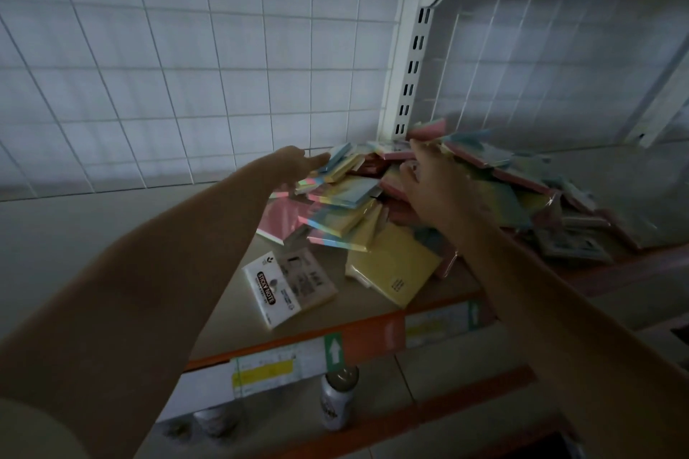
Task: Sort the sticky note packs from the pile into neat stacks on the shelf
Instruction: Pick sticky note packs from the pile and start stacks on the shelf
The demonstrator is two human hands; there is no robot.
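Head view: left hand [298,160], fingers extended, touches pile [373,205] edge; right hand [428,183], spread, empty, over its middle. Advice: pinch one top pack, lift straight, avoid slides.

The pile of packs [428,205] lies on the shelf [112,235] toward its right, against the slotted upright [412,67] and the wire grid [186,48] behind it. My left hand [294,160] reaches to the pile's left edge and my right hand [428,183] is over its middle. 1 labelled pack [289,287] lies apart, in front of the pile near the shelf's front edge, and 1 can [337,399] stands below the shelf.
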